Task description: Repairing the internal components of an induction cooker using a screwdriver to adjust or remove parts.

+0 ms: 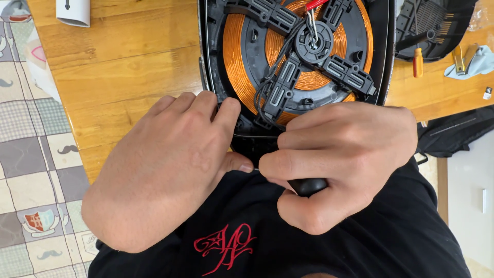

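Nearest: black shirt (288,242) with red emblem, filling lower frame.

Right hand (339,159) clenched around black handle (307,186) of a tool, butt end showing below the curled fingers; working end hidden behind the hand.

Left hand (164,170) loosely curled, grasping nothing, fingertips pressed on near left corner of cooker (296,62), thumb pointing toward right hand. Hands just beside each other, not touching.

Cooker lying opened on wooden surface (123,77), near edge overhanging toward the shirt. Inside: copper coil (234,56) (orange, wound in rings) under a black cross-shaped bracket (309,56); black wire bundle (272,85) running from centre toward near edge; red-tipped lead (315,5) at top.

Far right on surface: black vented cover (432,25), small orange-handled tool (418,62), pale blue cloth (476,62). Far left: white object (73,11), cut off by frame.

Left of surface: checked cloth (31,170) with moustache prints.
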